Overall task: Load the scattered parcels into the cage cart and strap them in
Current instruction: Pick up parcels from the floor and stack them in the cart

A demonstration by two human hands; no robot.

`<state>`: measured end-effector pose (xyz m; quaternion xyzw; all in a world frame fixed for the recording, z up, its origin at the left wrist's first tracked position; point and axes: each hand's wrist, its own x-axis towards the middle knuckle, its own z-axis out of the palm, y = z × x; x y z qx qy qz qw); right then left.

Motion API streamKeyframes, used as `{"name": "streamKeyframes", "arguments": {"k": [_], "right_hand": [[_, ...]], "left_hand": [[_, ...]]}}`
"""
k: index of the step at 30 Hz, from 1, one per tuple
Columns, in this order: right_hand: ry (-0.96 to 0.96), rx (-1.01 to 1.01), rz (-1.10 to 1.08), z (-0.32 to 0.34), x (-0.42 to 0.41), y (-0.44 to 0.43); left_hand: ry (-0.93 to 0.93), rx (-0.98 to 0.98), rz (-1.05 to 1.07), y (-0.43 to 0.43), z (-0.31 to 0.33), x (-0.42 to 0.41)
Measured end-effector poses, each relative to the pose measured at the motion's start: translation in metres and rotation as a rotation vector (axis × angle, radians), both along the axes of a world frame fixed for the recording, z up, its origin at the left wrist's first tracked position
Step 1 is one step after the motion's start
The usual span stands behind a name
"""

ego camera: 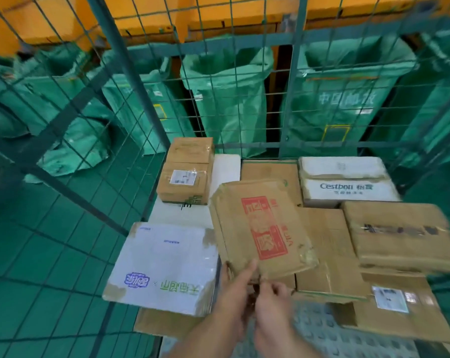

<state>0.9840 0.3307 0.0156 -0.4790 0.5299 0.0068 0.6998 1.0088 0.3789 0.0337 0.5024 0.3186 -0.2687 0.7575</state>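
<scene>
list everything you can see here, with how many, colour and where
red-print box: 1, brown, centre, held tilted over the others
printed box: 1, white, near left in the cart
Cestbon box: 1, white, back right
brown boxes: at least 5, brown, back left, back middle, centre and right
cart: 1, green wire mesh, around the boxes
sacks: several, green, behind the back mesh
beam: 1, orange, above the sacks
floor: green tiles, left, seen through the mesh
left hand: 1, grips the red-print box's near edge
right hand: 1, fingers curled at that same edge
</scene>
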Motion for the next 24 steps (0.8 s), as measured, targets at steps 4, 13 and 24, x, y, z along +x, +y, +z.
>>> {"name": "streamKeyframes", "arguments": {"k": [4, 13, 24], "right_hand": [[0.045, -0.071, 0.018, -0.015, 0.033, -0.008], [-0.008, 0.104, 0.143, -0.047, 0.102, 0.002], [-0.087, -0.243, 0.058, -0.088, 0.156, -0.069]], "left_hand": [[-0.107, 0.236, -0.146, -0.006, -0.017, 0.034], [-0.009, 0.587, -0.195, 0.02, -0.071, 0.132], [-0.1, 0.719, -0.275, 0.032, -0.093, 0.205]]}}
